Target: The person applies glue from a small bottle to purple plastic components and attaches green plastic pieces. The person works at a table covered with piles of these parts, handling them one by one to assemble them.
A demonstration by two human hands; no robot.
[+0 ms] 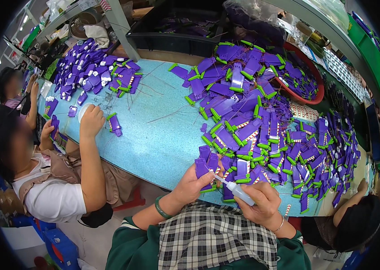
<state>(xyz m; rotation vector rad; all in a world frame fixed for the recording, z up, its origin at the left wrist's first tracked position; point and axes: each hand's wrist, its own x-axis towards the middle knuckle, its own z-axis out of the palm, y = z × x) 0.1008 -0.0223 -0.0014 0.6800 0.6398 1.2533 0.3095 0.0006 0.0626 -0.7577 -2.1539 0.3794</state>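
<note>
My left hand, a green bangle on its wrist, pinches a flat purple plastic piece at the near edge of the table. In my right hand is a pale squeeze bottle with a long thin nozzle. The nozzle tip points left and reaches the purple piece by my left fingertips. I cannot tell whether it touches. Just beyond both hands lies a large heap of purple pieces with bright green ends, some bearing red-and-white striped strips.
A red basin of purple pieces stands at the right back, a black crate at the back. Another purple pile lies far left. A co-worker sits at left, another person at right. Thin wires lie on the blue table.
</note>
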